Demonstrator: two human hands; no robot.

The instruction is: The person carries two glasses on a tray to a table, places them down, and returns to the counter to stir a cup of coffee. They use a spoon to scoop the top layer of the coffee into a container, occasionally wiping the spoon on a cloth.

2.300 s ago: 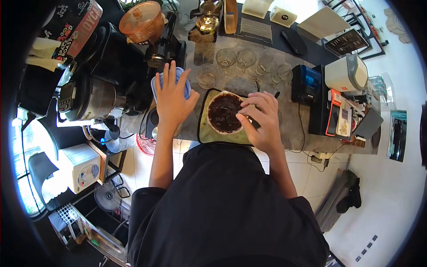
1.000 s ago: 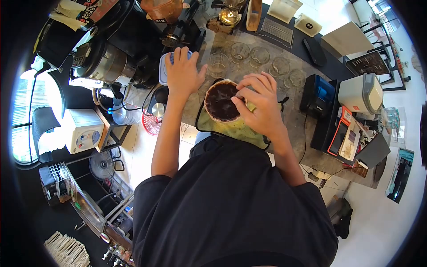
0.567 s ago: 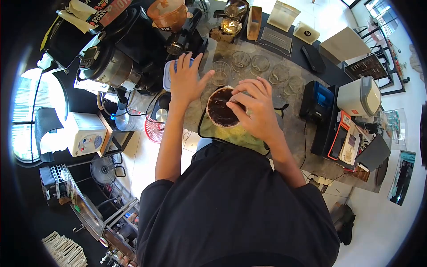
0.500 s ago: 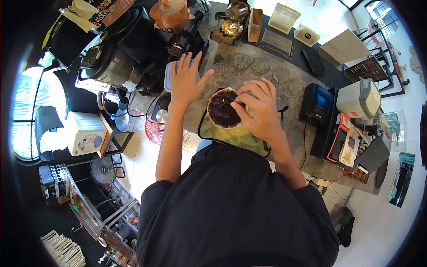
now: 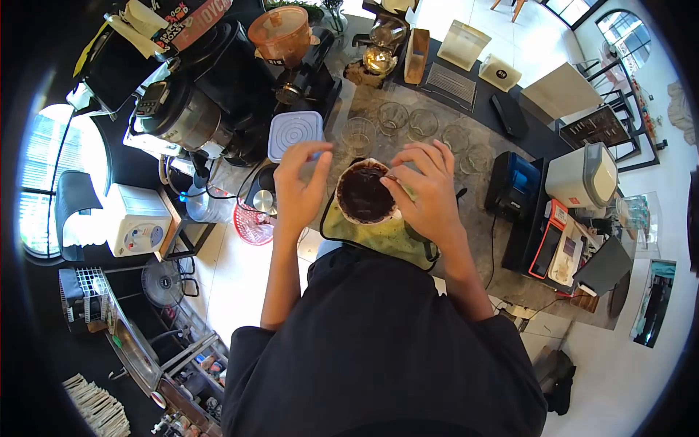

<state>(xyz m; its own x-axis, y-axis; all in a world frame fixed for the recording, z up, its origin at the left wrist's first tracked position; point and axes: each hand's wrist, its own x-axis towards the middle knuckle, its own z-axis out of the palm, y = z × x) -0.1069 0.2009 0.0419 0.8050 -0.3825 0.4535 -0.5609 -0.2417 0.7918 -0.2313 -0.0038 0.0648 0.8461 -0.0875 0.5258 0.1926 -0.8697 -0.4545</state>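
Observation:
A round bowl (image 5: 362, 194) full of a dark brown mass sits on a green mat (image 5: 378, 234) with a black edge, on the grey counter. My right hand (image 5: 431, 195) rests at the bowl's right rim, its fingertips pinched on a small thin utensil (image 5: 391, 177) that touches the dark surface. My left hand (image 5: 298, 186) hovers just left of the bowl, blurred, with fingers loosely curled. Whether it holds anything is unclear. A square plastic container with a pale lid (image 5: 295, 135) stands uncovered beyond it.
Several empty glasses (image 5: 394, 117) stand in a row behind the bowl. A grinder with an orange hopper (image 5: 281, 33) and a steel machine (image 5: 178, 113) crowd the left. A black and blue device (image 5: 509, 183) and a white appliance (image 5: 582, 175) sit to the right.
My left hand has lifted off the plastic container and drawn back toward the bowl, leaving the lid in view. My right hand stays at the bowl's rim.

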